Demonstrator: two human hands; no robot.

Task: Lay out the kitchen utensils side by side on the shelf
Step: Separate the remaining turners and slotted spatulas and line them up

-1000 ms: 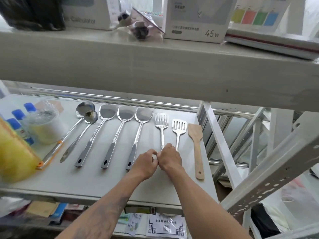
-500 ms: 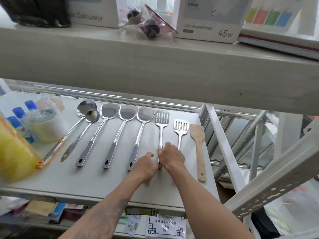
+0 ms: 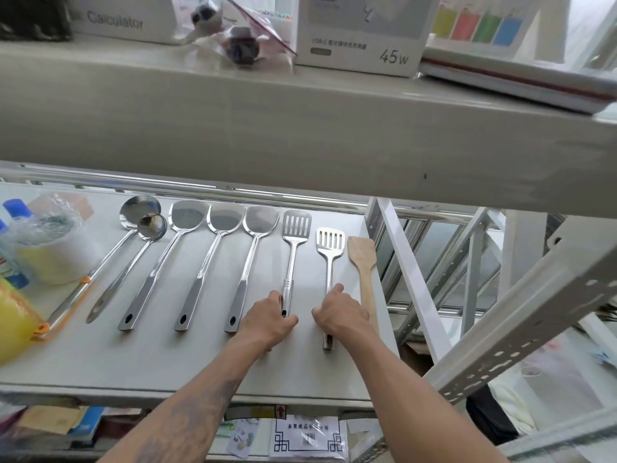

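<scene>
Since a moment ago our hands have parted: left hand (image 3: 272, 317) grips the longer slotted turner (image 3: 295, 228), right hand (image 3: 340, 314) curls on the shorter slotted turner (image 3: 330, 240). Both lie handle-toward-us on the shelf (image 3: 100, 362), the shorter beside the wooden spatula (image 3: 362, 253), nearer our right.

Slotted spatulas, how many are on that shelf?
2. One slotted spatula lies by the left hand; the other lies under the right hand, beside the wooden spatula.

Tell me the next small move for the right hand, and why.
Probably slide the right slotted turner away from you with the right hand resting on its handle: its head sits lower than the left slotted turner and the row's other heads, so it looks misaligned.
</scene>
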